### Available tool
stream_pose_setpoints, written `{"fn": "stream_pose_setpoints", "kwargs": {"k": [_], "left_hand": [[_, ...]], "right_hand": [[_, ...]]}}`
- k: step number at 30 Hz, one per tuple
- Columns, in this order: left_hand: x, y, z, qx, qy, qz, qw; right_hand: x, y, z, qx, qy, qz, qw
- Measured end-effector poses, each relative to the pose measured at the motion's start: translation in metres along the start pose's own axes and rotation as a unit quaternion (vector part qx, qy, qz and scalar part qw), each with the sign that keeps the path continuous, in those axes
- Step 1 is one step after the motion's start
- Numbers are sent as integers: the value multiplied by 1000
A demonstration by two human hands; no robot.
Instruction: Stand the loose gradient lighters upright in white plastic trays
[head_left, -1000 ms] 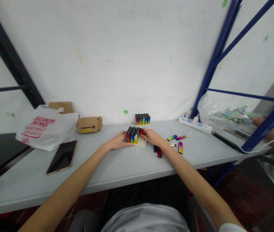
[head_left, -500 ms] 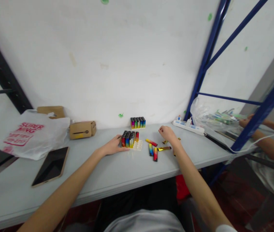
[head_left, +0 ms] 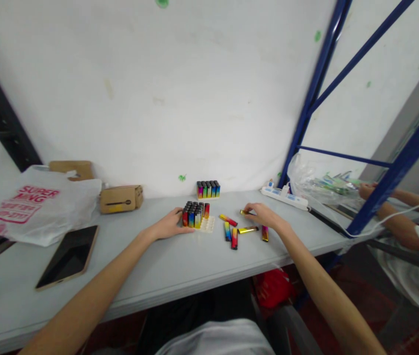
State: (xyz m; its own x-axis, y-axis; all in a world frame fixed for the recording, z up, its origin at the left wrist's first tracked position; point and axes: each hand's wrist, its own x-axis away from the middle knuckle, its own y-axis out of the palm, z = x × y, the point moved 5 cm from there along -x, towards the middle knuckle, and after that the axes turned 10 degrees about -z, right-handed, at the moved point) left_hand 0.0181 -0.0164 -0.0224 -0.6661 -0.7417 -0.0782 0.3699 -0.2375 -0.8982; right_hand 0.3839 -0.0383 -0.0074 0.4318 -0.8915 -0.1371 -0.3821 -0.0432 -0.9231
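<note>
Several colourful lighters (head_left: pixel 191 217) stand upright in a pale tray (head_left: pixel 208 225), whose right part shows bare slots. My left hand (head_left: pixel 168 224) grips the left side of this group, thumb in front and fingers behind. My right hand (head_left: pixel 259 215) is closed on a gold lighter (head_left: pixel 245 212) at the right. Loose lighters lie near it: a red one (head_left: pixel 228 220), a blue-yellow one (head_left: pixel 227 231), a red-yellow one (head_left: pixel 234 238), a gold one (head_left: pixel 248 230) and a purple-gold one (head_left: pixel 265 233). A second full group of lighters (head_left: pixel 208 189) stands by the wall.
A phone (head_left: pixel 68 256), a plastic bag (head_left: pixel 41 204) and a cardboard box (head_left: pixel 121 199) are at the left. A power strip (head_left: pixel 284 195) lies at the back right, beside a blue rack post (head_left: pixel 309 98). Another person's hands (head_left: pixel 367 191) show beyond the rack.
My right hand has turned and now has a gold lighter in its fingers. The purple-gold lighter has come into fuller view. My left hand keeps its place at the tray.
</note>
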Motion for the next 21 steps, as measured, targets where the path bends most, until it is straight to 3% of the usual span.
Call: {"fn": "stream_pose_setpoints", "kwargs": {"k": [3, 7, 10, 15, 21], "left_hand": [[0, 1, -1, -10, -2, -11, 1000], [1, 1, 1, -20, -3, -15, 1000], [1, 1, 3, -22, -5, -11, 1000], [1, 1, 5, -26, 0, -11, 1000], [0, 2, 1, -11, -1, -4, 1000]], "right_hand": [[-15, -5, -27, -83, -31, 76, 993], [-41, -12, -72, -127, -90, 131, 979], [-58, -13, -92, -186, -106, 167, 963], [-75, 12, -94, -332, -40, 149, 931], [-63, 25, -111, -254, -145, 113, 950]]}}
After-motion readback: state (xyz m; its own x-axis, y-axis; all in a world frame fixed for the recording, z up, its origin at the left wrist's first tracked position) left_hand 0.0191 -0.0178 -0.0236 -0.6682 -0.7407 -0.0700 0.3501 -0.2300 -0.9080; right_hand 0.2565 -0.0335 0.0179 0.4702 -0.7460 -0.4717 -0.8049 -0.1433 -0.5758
